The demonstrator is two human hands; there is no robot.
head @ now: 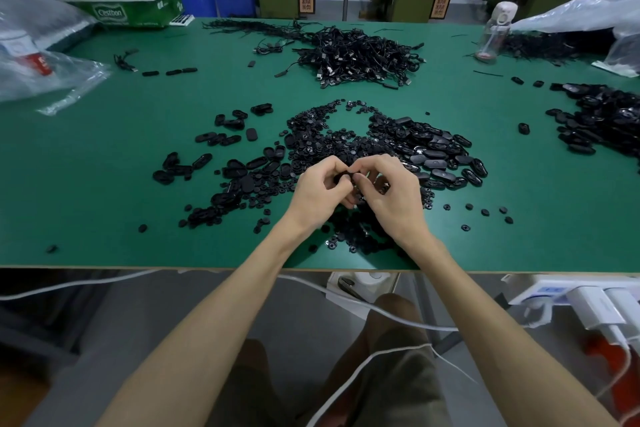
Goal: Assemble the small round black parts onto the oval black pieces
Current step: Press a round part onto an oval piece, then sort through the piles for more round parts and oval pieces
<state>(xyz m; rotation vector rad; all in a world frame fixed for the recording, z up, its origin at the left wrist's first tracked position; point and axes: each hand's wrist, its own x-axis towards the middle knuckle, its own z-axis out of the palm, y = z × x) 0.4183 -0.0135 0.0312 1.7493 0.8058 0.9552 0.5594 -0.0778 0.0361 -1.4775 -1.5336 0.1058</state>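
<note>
Oval piece [343,177]: 1 is in hand, held up just above the green table [104,166] over the near side of the central heap. The left hand [317,194] has its fingers curled, thumb and forefinger pinching one end. The right hand [391,198] is curled too, its fingertips pinching the other end. Whether a round part already sits under them I cannot tell, since the fingers hide it.

I judge these to be light, stiff moulded plastic, smooth and rather slippery, not fragile. The oval piece is best gripped by its long edges, leaving the face free. A round part is tiny and needs a fingertip pinch by its rim, then a firm thumb press to seat it.

Counts: 2 hands and 1 oval piece held. The round parts [318,135] in the central heap are far too many to count. The oval pieces lie in 3 groups, each beyond counting: 1 pile [433,152] just right of centre, 1 scatter [242,170] to the left, and 1 pile [602,118] at the far right edge. Behind them are 1 heap of cables [360,55] and 1 bottle [495,31].
</note>
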